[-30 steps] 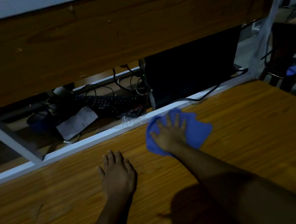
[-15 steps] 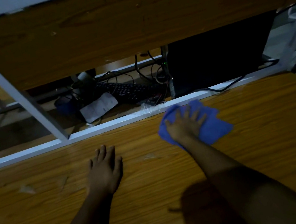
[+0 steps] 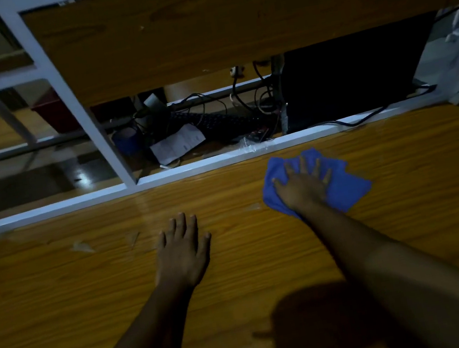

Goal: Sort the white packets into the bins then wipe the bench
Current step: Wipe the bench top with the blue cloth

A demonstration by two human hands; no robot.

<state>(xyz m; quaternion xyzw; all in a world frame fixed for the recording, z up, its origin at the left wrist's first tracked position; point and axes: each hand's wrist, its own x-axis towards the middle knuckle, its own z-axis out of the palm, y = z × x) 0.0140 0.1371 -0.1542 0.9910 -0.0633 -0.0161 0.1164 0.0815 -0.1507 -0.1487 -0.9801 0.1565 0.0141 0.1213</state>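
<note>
A blue cloth (image 3: 341,186) lies crumpled on the wooden bench (image 3: 89,286), near its far white edge and right of centre. My right hand (image 3: 303,184) presses flat on the cloth with the fingers spread. My left hand (image 3: 181,249) rests palm down on the bare wood to the left, fingers apart and holding nothing. No white packets or bins are in view on the bench.
A white metal frame (image 3: 179,171) runs along the bench's far edge, with a slanted post (image 3: 73,108). Behind it sit a keyboard (image 3: 220,121), tangled cables, a white paper (image 3: 177,146), a blue tape roll (image 3: 126,140) and a dark computer case (image 3: 357,75). Small scuffs mark the wood at left.
The view has swung left, so bench and frame sit further right in the picture. My right hand stays pressed on the cloth near the far edge; my left hand stays flat on the wood.
</note>
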